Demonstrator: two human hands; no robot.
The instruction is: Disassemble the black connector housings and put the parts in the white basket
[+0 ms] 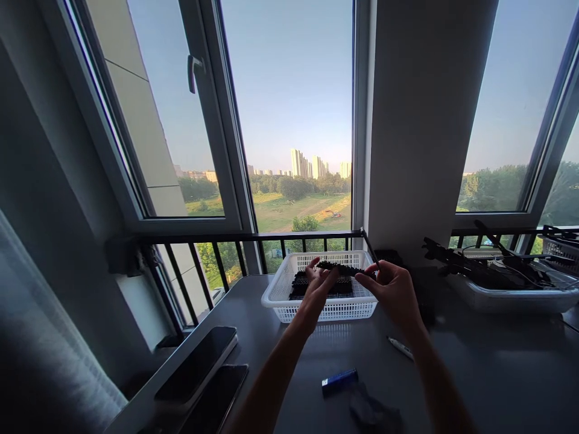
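Note:
Over a white plastic basket [330, 310], both hands grip a long black strip [341, 269] with a bumpy, toothed edge. My left hand [319, 286] is closed around its left part, the fingers curled underneath. At its right end, the thumb and fingers of my right hand [393, 289] pinch the strip. A thin dark stick-like tool [370, 247] also rises from my right hand, slanting up and left; its exact kind cannot be made out. Inside the basket lie more black toothed pieces [301, 286], partly hidden by my hands.
Two phones or dark slabs [199, 361] lie at the table's left edge. Nearer me are a blue box-like item [339, 381], a crumpled dark wrapper [373, 410] and a white pen [400, 348]. On the right, a tray [520, 295] holds black parts and cables. Railing [235, 238] and windows stand behind.

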